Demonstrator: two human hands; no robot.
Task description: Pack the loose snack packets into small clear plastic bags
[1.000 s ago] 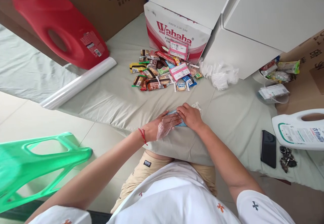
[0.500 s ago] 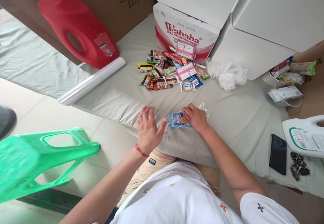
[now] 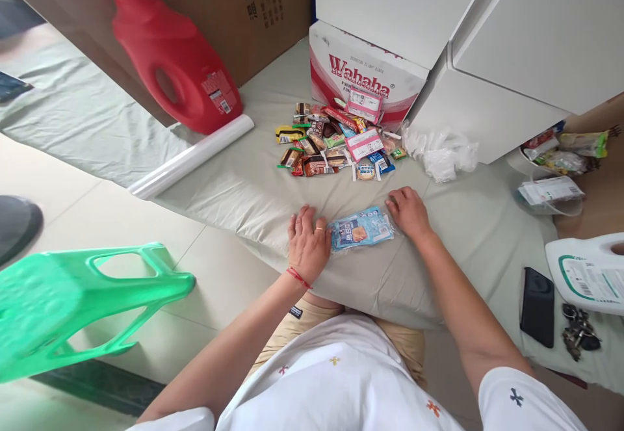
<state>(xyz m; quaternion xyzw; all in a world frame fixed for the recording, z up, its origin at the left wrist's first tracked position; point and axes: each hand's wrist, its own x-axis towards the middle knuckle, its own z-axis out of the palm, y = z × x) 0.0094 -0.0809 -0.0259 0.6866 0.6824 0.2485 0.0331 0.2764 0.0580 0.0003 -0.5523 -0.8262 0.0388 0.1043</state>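
Observation:
A light-blue snack packet (image 3: pixel 359 229), printed with a biscuit picture and wrapped in clear plastic, lies flat on the sheet between my hands. My left hand (image 3: pixel 310 244) rests palm down against its left end, fingers stretched out and a ring on one of them. At the packet's other end, my right hand (image 3: pixel 410 212) sits with bent fingertips down on the sheet, and its thumb side is close to the packet's edge. Nothing shows in either hand. Beyond them is a heap of small wrapped snacks (image 3: pixel 319 166) with two pink-edged labelled packs (image 3: pixel 364 145) among it.
A Wahaha carton (image 3: pixel 358 70) stands behind the snacks, beside crumpled clear plastic (image 3: pixel 443 151). On the left are a red jug (image 3: pixel 180 60), a white roll (image 3: pixel 195 156) and a green stool (image 3: pixel 97 301). A phone (image 3: pixel 537 307), keys (image 3: pixel 580 332) and a white bottle (image 3: pixel 587 275) lie right.
My left hand has come down flat beside the packet. My right hand has moved off the packet's top to its right end, and the loose clear plastic no longer sticks out there.

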